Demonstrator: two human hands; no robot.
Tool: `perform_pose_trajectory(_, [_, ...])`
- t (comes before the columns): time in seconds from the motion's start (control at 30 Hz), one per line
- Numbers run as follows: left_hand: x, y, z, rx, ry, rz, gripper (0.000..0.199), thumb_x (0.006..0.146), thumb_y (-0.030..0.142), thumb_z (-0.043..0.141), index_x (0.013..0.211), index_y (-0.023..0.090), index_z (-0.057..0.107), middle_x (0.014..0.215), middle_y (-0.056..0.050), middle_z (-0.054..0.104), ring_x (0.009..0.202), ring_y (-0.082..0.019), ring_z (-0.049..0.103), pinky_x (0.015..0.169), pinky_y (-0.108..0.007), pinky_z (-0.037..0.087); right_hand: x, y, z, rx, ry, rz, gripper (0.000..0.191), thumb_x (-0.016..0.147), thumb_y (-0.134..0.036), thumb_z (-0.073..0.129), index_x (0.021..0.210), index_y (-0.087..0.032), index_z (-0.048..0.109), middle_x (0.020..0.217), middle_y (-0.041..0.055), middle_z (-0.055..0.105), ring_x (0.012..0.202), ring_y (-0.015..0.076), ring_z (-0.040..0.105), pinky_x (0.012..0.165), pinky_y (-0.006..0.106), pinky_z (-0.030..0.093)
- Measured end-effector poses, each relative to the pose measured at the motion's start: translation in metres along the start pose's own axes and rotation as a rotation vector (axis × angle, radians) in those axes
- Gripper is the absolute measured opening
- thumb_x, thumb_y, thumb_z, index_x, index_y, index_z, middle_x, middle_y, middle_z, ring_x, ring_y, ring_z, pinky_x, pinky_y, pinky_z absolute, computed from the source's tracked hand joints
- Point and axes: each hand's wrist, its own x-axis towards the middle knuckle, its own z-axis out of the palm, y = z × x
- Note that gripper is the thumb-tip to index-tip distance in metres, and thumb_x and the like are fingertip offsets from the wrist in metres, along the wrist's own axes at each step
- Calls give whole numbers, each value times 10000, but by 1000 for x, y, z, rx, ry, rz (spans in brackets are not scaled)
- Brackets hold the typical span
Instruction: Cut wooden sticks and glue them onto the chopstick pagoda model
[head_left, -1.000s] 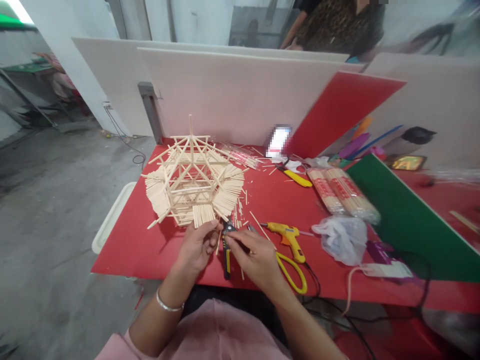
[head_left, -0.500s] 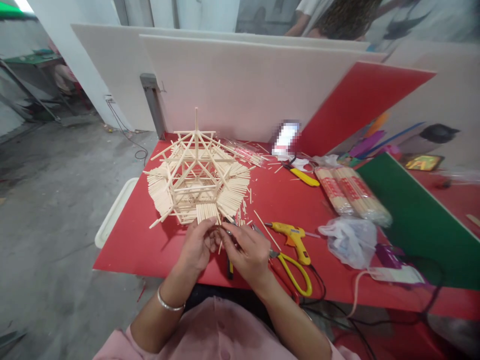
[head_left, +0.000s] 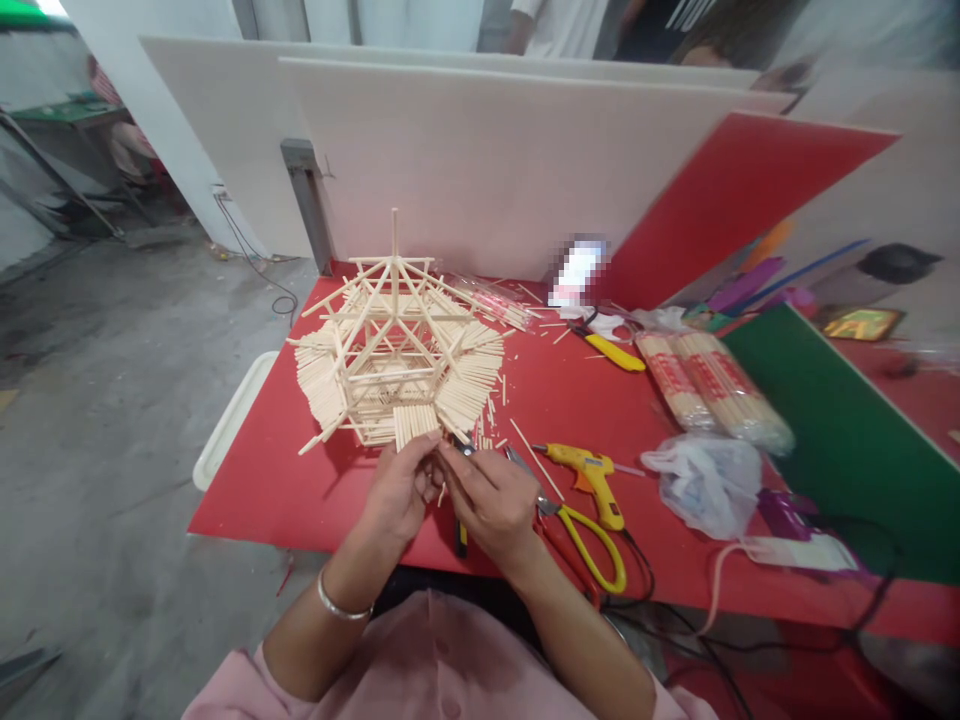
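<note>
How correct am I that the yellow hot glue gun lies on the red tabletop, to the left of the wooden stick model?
Wrong side: the head view shows the yellow hot glue gun to the right of the wooden stick model, on the red tabletop.

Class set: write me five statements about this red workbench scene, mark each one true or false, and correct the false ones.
1. The pale, many-sided wooden-stick model stands on the red tabletop. True.
2. The yellow pistol-shaped glue gun lies left of the model. False: it lies to the right.
3. A silver metal bangle circles the left wrist. True.
4. The person's bare hands are spread wide apart. False: the left hand and right hand have their fingertips close together by the model's near side.
5. Pale stick bundles in clear wrapping lie beyond the crumpled, translucent plastic bag. True.
</note>
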Motion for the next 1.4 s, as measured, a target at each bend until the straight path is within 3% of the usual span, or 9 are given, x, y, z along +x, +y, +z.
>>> perform_pose_trajectory(0.57, [1, -1, 5, -1, 3, -3, 275, 597, 306, 762, 657, 155, 540, 470, 64, 501, 388, -49, 433, 374, -174, 255, -2, 1, 9, 115, 15, 96, 189, 894, -140, 565, 1051, -159, 669, 730, 42, 666, 644, 128, 584, 611, 247, 425])
perform_pose_trajectory(0.8, [1, -1, 4, -32, 14, -2, 299, 577, 290, 782, 682, 152, 538, 499, 66, 525, 399, -37, 435, 385, -163, 264, 0, -1, 6, 128, 60, 94, 237, 859, -142, 638, 1095, -146, 657, 699, 25, 664, 580, 112, 548, 575, 243, 407])
perform_pose_trajectory(1.4, [0, 0, 5, -8, 3, -6, 286, 583, 312, 775, 678, 160, 552, 483, 60, 525, 382, -50, 437, 374, -176, 253, -6, 3, 10, 117, 16, 132, 223, 883, -160, 600, 1090, -174, 678, 690, 19, 638, 603, 111, 553, 587, 234, 409])
